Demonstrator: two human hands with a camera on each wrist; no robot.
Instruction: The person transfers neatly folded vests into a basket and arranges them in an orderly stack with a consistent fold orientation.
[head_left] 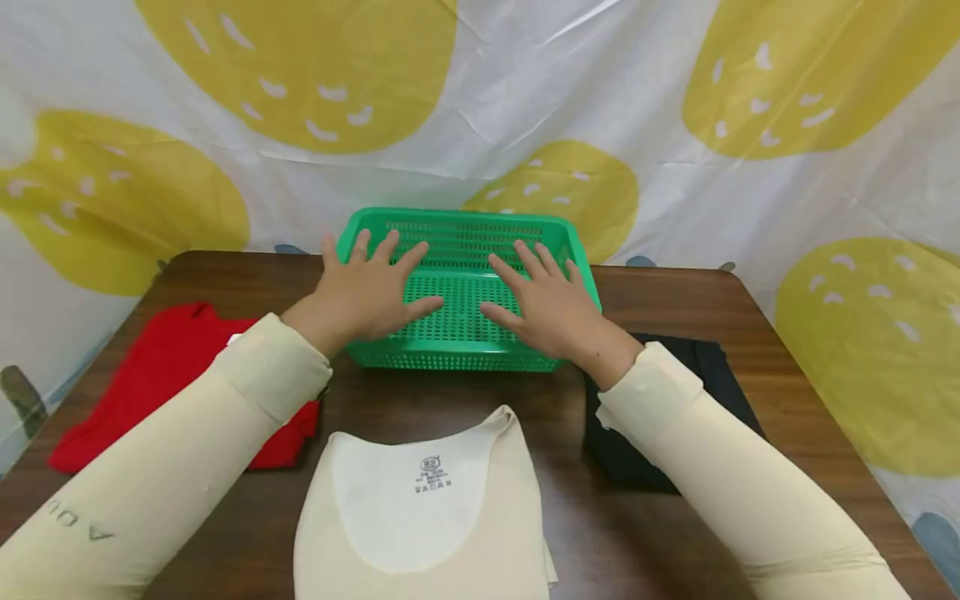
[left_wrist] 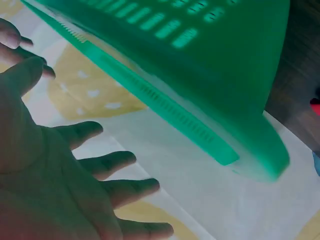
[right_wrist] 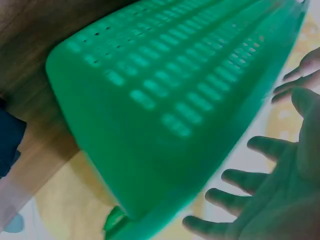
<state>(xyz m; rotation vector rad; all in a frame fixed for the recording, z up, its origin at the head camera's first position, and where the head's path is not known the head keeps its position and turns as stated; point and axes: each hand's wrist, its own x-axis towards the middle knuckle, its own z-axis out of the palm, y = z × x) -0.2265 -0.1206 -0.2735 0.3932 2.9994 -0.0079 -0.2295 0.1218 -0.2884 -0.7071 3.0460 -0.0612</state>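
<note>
A green plastic basket with slotted walls stands at the back of the table. Over its left side my left hand spreads its fingers, holding nothing. On the other side my right hand hovers likewise, fingers apart and nothing in them. In the left wrist view the left hand is palm-side to the camera, apart from the basket. The right wrist view has the right hand beside the basket, also not gripping it. Nearer me lies a cream top with a printed white inner neck.
Red folded clothing lies on the left of the brown wooden table, partly behind my left sleeve. A black folded garment lies on the right, partly covered by my right sleeve. Behind the table hangs a white cloth with yellow shapes.
</note>
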